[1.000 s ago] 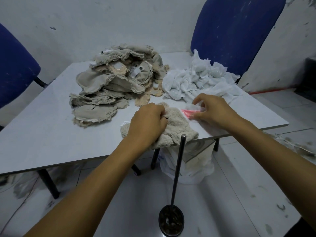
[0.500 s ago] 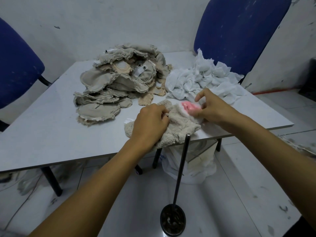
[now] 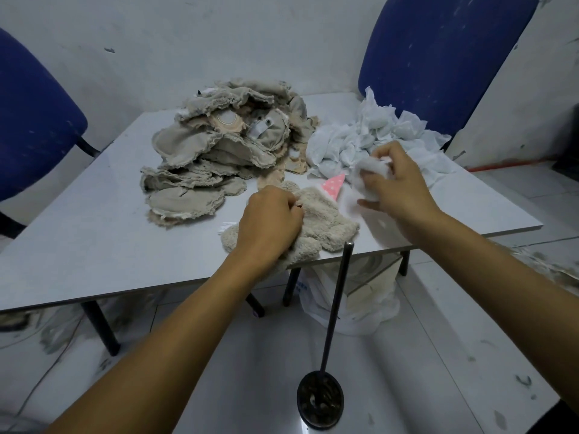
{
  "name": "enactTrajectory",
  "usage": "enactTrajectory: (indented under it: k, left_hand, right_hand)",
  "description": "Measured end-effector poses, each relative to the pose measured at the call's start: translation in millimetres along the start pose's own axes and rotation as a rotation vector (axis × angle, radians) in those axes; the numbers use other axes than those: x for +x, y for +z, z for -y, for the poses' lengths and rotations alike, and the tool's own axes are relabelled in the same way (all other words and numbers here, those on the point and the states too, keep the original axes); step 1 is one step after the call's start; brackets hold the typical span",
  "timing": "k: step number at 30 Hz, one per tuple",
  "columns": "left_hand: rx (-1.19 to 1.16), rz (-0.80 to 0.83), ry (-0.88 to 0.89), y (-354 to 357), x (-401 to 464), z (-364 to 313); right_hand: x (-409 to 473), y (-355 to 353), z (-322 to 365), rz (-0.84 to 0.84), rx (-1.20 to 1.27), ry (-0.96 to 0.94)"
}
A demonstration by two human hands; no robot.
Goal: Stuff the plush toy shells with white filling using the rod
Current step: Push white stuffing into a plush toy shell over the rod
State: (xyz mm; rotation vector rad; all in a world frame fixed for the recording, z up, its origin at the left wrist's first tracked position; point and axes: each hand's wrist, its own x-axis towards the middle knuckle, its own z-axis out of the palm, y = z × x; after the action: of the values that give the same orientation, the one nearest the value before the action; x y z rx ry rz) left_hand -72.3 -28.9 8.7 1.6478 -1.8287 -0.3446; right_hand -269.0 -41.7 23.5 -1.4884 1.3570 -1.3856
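The tabletop (image 3: 94, 233) carries everything within arm's reach, likely so each shell can be drawn forward, filled and swapped without standing. At its far middle lies the heap of flat plush shells (image 3: 216, 151), waiting unstuffed; just beside it to the right sits the pile of white filling (image 3: 369, 136), close to the right hand that feeds from it. At the near edge lies the cream plush shell (image 3: 326, 217) in work, a pink dotted ear (image 3: 333, 187) poking from its far end. The rod (image 3: 336, 302) stands upright on a round base on the floor, its tip just below the tabletop edge, seemingly so a shell can be pushed down over it. The left hand (image 3: 271, 222) is curled tight on the shell, pinning it. The right hand (image 3: 394, 180) pinches a tuft of filling (image 3: 371, 167) just beyond the shell, apparently ready to feed in.
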Motion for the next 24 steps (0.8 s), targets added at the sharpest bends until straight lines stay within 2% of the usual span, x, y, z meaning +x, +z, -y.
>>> enactTrajectory:
  k: [2,5,8,11,13,16,24]
  left_hand:
    - [-0.068,0.013,-0.043,1,0,-5]
    - [-0.147,0.028,-0.085,5,0,-10]
    - [-0.427,0.088,-0.177,4,3,-8]
    - [-0.744,0.138,-0.324,0,7,-4]
    - [-0.860,0.151,-0.359,-2,8,-2]
    - [-0.960,0.163,-0.370,-3,7,1]
    - [-1.062,0.165,-0.328,-3,5,4]
  right_hand:
    - [-2,6,11,-0.049,0.086,-0.068]
    - [-12,22,17,-0.007,-0.043,-0.178]
    - [-27,38,4,0.029,-0.263,-0.233]
    - [-36,44,-11,0.022,-0.359,-0.256]
    - [-37,45,-16,-0.002,-0.406,-0.317]
    - [-37,49,-21,-0.028,-0.467,-0.404]
    - [-40,56,-31,0.010,-0.629,-0.444]
